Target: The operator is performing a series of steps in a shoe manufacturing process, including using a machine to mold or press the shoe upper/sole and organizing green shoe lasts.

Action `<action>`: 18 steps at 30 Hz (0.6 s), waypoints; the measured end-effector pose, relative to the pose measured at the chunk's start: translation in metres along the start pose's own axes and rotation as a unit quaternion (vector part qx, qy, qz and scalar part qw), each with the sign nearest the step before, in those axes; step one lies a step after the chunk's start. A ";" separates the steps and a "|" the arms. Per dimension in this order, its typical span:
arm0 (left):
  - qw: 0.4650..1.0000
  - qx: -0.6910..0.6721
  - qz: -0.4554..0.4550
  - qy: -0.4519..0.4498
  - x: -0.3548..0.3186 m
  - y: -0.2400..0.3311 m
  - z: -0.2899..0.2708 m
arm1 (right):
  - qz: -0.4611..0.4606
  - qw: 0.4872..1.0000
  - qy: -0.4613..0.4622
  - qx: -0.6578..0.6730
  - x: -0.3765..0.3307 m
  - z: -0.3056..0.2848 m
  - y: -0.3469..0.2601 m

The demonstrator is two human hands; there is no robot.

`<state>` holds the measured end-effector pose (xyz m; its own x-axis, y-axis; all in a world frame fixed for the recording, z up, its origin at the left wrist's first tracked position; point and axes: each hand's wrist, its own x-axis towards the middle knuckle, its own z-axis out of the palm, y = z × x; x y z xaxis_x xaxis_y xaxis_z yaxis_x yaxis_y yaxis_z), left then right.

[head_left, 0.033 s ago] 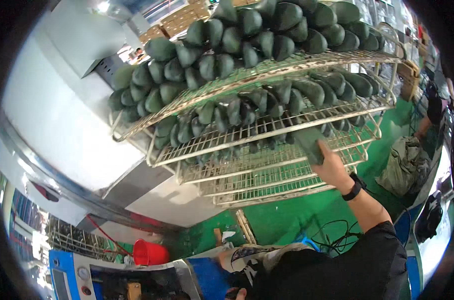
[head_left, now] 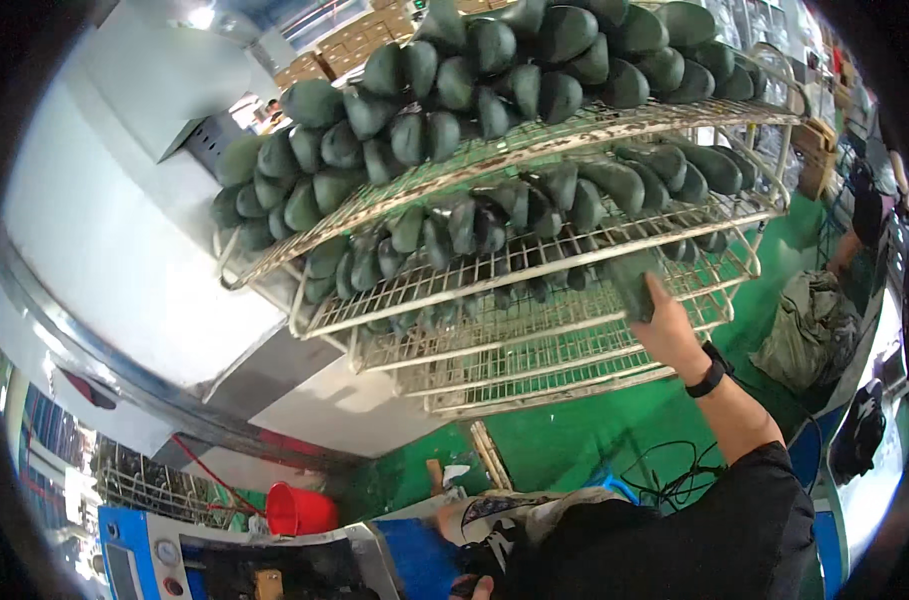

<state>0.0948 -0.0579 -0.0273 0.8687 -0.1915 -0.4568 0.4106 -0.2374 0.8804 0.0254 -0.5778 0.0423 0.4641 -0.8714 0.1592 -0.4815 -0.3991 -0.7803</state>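
At the rack's right front, my right hand (head_left: 666, 328), with a black band at its wrist, is closed around the near end of a dark green shoe last (head_left: 630, 284). The last's far end reaches in under the front rail of the second shelf, among the lasts there. At the bottom edge only some fingers of my left hand (head_left: 481, 588) show, curled by something dark; what they hold is mostly hidden. Rows of similar green shoe lasts (head_left: 566, 33) fill the top shelf of the wire rack (head_left: 534, 265). More lasts stand on the shelf below, and others show lower down.
A white machine housing (head_left: 124, 270) stands left of the rack. Lower left are a red bucket (head_left: 299, 510) and a blue-and-white machine (head_left: 144, 560). Black cables (head_left: 674, 475) lie on the green floor. At right are a grey-green sack (head_left: 804, 330) and another person's arm (head_left: 846, 250).
My right hand and the shoe last have shifted slightly to the right relative to the rack. The view has moved a little. My left hand stays at the bottom edge.
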 end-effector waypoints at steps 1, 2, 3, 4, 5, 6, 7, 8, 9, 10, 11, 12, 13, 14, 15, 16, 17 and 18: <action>0.997 0.050 0.057 -0.004 0.011 -0.004 0.006 | 0.008 1.000 0.007 -0.004 0.014 0.002 0.024; 0.988 0.088 0.129 -0.002 0.011 -0.003 0.007 | -0.010 0.998 0.068 -0.002 0.027 -0.002 0.032; 0.988 0.090 0.129 -0.008 0.016 -0.002 0.010 | -0.017 0.992 0.122 -0.006 0.043 0.004 0.052; 0.989 0.102 0.105 -0.030 0.020 -0.002 0.013 | -0.012 0.992 0.126 -0.012 0.062 0.012 0.073; 0.989 0.113 0.083 -0.048 0.026 -0.003 0.015 | -0.065 0.983 0.158 -0.059 0.086 0.024 0.092; 0.989 0.113 0.081 -0.045 0.035 -0.007 0.014 | -0.122 0.970 0.186 -0.100 0.107 0.034 0.099; 0.978 0.168 0.115 -0.039 0.039 -0.012 0.008 | -0.081 0.981 0.164 -0.072 0.112 0.031 0.077; 0.963 0.222 0.148 -0.032 0.041 -0.018 0.003 | -0.083 0.982 0.156 -0.070 0.129 0.038 0.087; 0.964 0.220 0.142 -0.034 0.030 -0.002 0.011 | -0.135 0.954 0.149 -0.222 0.144 0.038 0.114; 0.981 0.188 0.040 -0.021 0.013 0.030 0.029 | -0.186 0.900 0.140 -0.369 0.159 0.034 0.134; 0.986 0.152 -0.063 -0.001 0.002 0.049 0.037 | -0.179 0.939 0.155 -0.248 0.169 0.036 0.139; 0.987 0.146 -0.069 -0.005 0.000 0.047 0.032 | -0.239 0.899 0.245 -0.274 0.182 0.033 0.167; 0.992 0.054 -0.115 -0.024 -0.002 0.040 0.020 | -0.234 0.926 0.221 -0.196 0.184 0.032 0.168; 0.985 -0.040 -0.159 -0.043 -0.005 0.031 0.008 | -0.227 0.947 0.193 -0.117 0.187 0.034 0.168; 0.985 -0.052 -0.164 -0.025 -0.017 0.018 -0.009 | -0.037 0.983 0.136 0.120 0.175 0.044 0.132; 0.993 -0.074 -0.093 0.018 -0.031 0.003 -0.024 | -0.023 0.981 0.117 0.155 0.178 0.028 0.149; 0.992 -0.095 -0.022 0.079 -0.043 -0.005 -0.034 | -0.020 0.982 0.187 0.032 0.173 0.035 0.139; 0.985 -0.103 -0.008 0.140 -0.059 -0.008 -0.040 | -0.026 0.965 0.248 -0.084 0.163 0.054 0.126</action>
<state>0.0516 -0.0068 -0.0020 0.8918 0.0881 -0.4437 0.4479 -0.0337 0.8935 0.0808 -0.7550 -0.0633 0.0976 -0.8617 0.4980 -0.6008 -0.4499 -0.6608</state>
